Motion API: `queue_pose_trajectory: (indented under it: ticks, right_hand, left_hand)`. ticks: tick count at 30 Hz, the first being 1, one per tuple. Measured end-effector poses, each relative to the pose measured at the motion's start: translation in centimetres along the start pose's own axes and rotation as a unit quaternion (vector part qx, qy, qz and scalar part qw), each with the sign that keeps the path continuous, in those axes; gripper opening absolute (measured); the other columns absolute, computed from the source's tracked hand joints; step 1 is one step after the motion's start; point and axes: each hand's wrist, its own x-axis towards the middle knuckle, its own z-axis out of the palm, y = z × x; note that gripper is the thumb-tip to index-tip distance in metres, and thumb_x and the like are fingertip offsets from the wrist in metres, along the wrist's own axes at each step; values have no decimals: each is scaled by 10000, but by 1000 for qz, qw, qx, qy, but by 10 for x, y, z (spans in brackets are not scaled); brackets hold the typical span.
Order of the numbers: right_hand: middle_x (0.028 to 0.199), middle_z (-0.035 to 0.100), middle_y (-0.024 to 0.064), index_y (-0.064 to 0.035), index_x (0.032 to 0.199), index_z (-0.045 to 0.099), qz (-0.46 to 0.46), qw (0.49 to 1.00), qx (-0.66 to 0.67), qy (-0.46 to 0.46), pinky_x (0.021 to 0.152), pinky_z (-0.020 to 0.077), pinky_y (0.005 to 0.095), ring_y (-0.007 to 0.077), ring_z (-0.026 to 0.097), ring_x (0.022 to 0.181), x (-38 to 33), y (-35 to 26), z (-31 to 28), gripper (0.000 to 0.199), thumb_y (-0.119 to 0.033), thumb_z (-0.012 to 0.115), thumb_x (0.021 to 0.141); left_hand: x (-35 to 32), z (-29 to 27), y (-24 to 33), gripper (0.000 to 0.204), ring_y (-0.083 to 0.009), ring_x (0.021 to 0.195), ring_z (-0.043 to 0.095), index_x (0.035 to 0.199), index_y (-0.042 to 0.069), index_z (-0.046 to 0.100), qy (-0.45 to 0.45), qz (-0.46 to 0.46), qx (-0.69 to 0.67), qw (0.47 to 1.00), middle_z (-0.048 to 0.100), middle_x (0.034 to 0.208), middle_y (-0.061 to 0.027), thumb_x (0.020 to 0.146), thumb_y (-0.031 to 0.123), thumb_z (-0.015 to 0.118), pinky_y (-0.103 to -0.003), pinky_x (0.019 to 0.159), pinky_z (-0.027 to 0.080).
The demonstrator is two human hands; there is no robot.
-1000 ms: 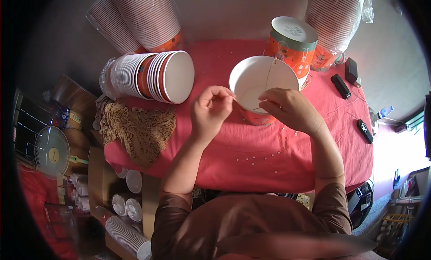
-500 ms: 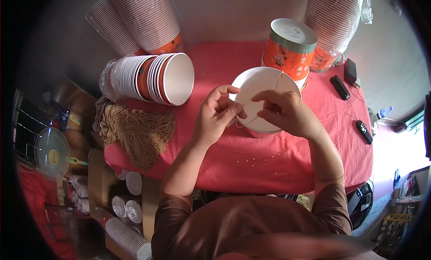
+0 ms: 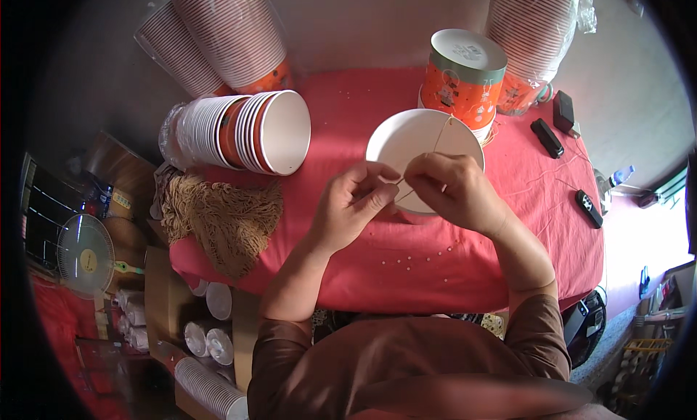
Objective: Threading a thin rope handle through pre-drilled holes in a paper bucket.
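Note:
An open paper bucket [image 3: 392, 138], white inside, stands in front of me on the red-covered table. A thin tan cord [image 3: 440, 135] runs from a spot on its far rim down toward my right hand. My right hand [image 3: 459, 190] is closed in a pinch on the cord over the bucket's near right part. Close beside it, my left hand [image 3: 353, 206] pinches the cord with thumb and fingers at the near left rim. A short stretch of cord shows between the fingertips; its exact end is too small to make out.
Nested buckets [image 3: 284, 133] lie on their side at the left, by a bundle of brown cords [image 3: 221, 220]. An upturned orange bucket [image 3: 465, 82] stands behind right. Small white dots [image 3: 428, 259] lie in front. Black devices [image 3: 546, 138] rest at the right.
My right hand has moved down and left, and its fingers have closed on the cord. My left hand has lowered slightly. The cord from the far rim now runs toward my right hand.

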Motion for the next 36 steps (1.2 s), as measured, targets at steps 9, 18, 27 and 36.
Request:
queue_pose_trajectory:
  ticks: [9, 18, 27, 36]
  right_hand:
    - [806, 644, 121, -42, 891, 653, 15, 989, -110, -94, 652, 516, 426, 327, 656, 736, 0, 3, -29, 82, -59, 685, 818]
    - [819, 642, 84, -55, 880, 656, -95, 993, -68, -7, 615, 522, 407, 311, 660, 714, 4, -4, -12, 89, -49, 707, 806]
    - [893, 653, 84, -59, 933, 669, -56, 992, -84, 72, 621, 539, 401, 302, 665, 718, 8, 3, -6, 165, -52, 738, 784]
    - [842, 653, 39, -97, 928, 672, -154, 975, -161, 10, 634, 510, 376, 250, 645, 682, 5, 3, 1, 191, -157, 765, 772]
  left_hand:
    - [0, 3, 2, 52, -87, 629, 630, 926, -21, 667, 145, 112, 265, 947, 681, 735, -69, 902, 24, 674, -237, 566, 485]
    - [-1, 16, 5, 83, -212, 692, 716, 927, 10, 703, 60, 127, 296, 945, 717, 823, -118, 844, 13, 713, -304, 589, 551]
    - [0, 2, 0, 67, -30, 648, 556, 935, -15, 678, 65, 53, 130, 988, 637, 720, 14, 925, 47, 653, -182, 561, 409]
    - [4, -4, -4, 115, -30, 639, 546, 961, -19, 657, 50, -15, 13, 999, 639, 729, 6, 946, 95, 669, -191, 563, 424]
